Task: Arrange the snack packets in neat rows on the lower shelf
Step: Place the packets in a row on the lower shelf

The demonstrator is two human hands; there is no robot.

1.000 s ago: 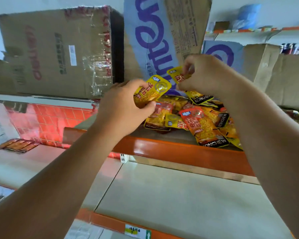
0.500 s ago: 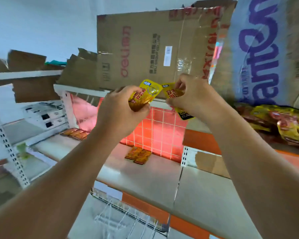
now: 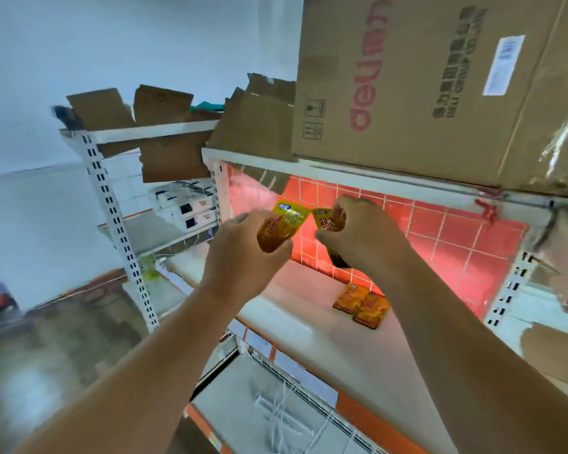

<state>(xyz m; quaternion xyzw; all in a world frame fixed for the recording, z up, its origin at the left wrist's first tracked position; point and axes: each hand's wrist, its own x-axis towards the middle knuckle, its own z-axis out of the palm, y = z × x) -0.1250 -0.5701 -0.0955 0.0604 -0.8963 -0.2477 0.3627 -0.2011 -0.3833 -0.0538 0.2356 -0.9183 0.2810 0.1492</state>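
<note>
My left hand (image 3: 243,253) grips a yellow snack packet (image 3: 281,227), held up in front of the red tiled back wall. Just to its right, my right hand (image 3: 358,234) pinches a second yellow packet (image 3: 328,221), whose dark lower end pokes out below the fingers. Both hands hover above the pale lower shelf (image 3: 309,309). Two orange packets (image 3: 363,304) lie side by side on that shelf near the back wall, below my right hand.
A large cardboard box (image 3: 440,86) sits on the shelf above. Torn cardboard flaps (image 3: 177,158) hang at the left on a white slotted rack (image 3: 118,231). A wire divider shelf (image 3: 286,414) lies below, behind an orange edge strip.
The view has swung left, away from the pile of packets on the orange shelf. Both hands have carried their packets over to the lower shelf with the two orange packets.
</note>
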